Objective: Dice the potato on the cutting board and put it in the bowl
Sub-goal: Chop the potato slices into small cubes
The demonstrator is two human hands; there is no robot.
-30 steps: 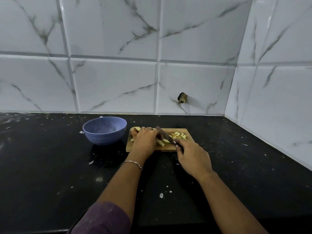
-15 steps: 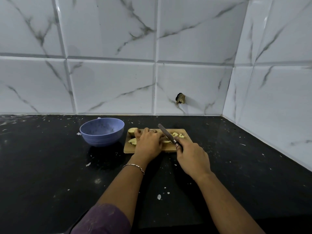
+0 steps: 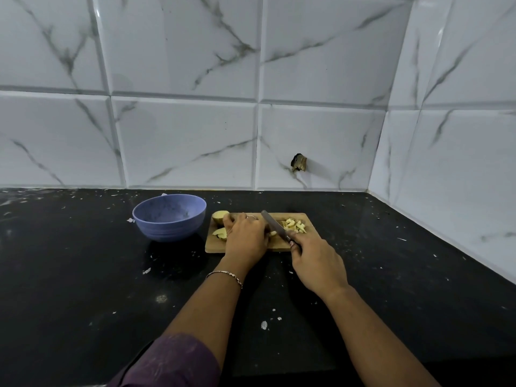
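At frame centre the left hand (image 3: 245, 236) curls its fingers over a potato piece (image 3: 273, 233) on the wooden cutting board (image 3: 215, 247). The right hand (image 3: 315, 261) grips the knife (image 3: 275, 226), its blade beside those fingers. Diced potato (image 3: 294, 226) lies at the board's right end, 2 potato chunks (image 3: 220, 217) lie at its left end, and the blue bowl (image 3: 167, 231) stands just left of the board.

Blue bowl (image 3: 169, 216), tan board (image 3: 243, 245), pale yellow potato (image 3: 294, 227), black speckled counter (image 3: 83, 275), grey-veined white tiles (image 3: 184, 141), purple sleeve (image 3: 173, 361).
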